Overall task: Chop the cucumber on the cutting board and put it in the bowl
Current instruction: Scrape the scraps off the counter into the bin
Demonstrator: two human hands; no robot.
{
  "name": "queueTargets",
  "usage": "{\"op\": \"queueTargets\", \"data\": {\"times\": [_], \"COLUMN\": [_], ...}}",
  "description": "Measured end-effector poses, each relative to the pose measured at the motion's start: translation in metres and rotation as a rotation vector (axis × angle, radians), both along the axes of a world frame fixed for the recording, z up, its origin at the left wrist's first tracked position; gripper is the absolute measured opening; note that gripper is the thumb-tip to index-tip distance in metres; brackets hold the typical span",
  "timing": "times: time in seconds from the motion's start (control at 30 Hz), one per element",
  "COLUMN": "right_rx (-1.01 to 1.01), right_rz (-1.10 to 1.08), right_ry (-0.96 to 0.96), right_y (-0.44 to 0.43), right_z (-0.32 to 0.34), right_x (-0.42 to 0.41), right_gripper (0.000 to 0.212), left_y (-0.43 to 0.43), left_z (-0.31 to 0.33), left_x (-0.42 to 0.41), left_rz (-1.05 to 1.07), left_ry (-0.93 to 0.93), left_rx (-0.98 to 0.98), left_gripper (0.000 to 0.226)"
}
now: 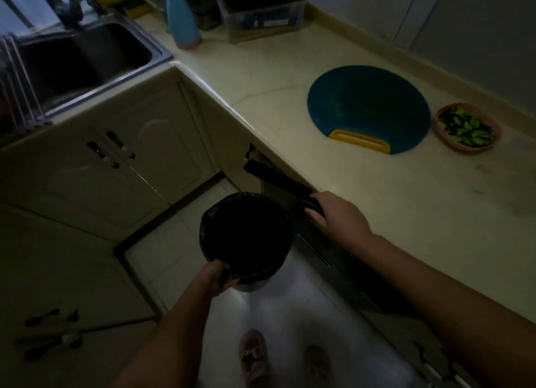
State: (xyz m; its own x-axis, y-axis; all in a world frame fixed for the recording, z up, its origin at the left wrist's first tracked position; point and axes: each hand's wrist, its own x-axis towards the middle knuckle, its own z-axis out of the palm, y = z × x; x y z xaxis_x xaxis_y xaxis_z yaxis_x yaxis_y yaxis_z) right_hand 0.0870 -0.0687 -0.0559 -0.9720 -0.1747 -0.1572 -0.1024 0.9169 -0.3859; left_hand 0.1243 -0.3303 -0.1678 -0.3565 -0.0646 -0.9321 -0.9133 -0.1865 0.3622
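The round blue cutting board [368, 106] with a yellow handle lies bare on the counter. Just right of it stands a pink bowl [449, 140] holding chopped green cucumber pieces [464, 126]. My right hand [339, 216] is at the counter's front edge, closed on the end of a long, flat, dark object [275, 182] that looks like a knife and juts out over the floor. My left hand [217, 280] grips the near rim of a waste bin [246, 196] lined with a black bag, held beneath that object.
A steel sink [87, 60] sits at the back left. A blue bottle [184, 19] and a clear box [261, 22] stand at the counter's back. Cabinet doors [130, 155] line the corner. My slippered feet [255, 355] are on the pale floor.
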Motion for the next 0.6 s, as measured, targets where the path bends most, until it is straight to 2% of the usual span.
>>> {"op": "queueTargets", "data": {"times": [0.13, 0.3, 0.43, 0.6], "right_rx": [0.026, 0.062, 0.068, 0.03], "right_rz": [0.043, -0.02, -0.034, -0.046], "right_ry": [-0.101, -0.169, -0.17, -0.133], "right_y": [-0.044, -0.073, -0.083, -0.083], "right_z": [-0.032, -0.119, -0.184, -0.24], "right_x": [-0.004, -0.014, -0.025, -0.031], "right_gripper": [0.034, 0.034, 0.034, 0.035], "left_y": [-0.018, -0.036, -0.027, -0.012], "left_z": [-0.05, -0.157, -0.238, -0.318], "left_x": [-0.005, -0.009, -0.013, -0.014], "left_rz": [0.041, -0.006, 0.16, 0.261], "left_ry": [-0.072, -0.074, -0.152, -0.221], "left_rx": [-0.011, -0.024, 0.06, 0.14], "left_gripper": [0.02, 0.014, 0.023, 0.017]}}
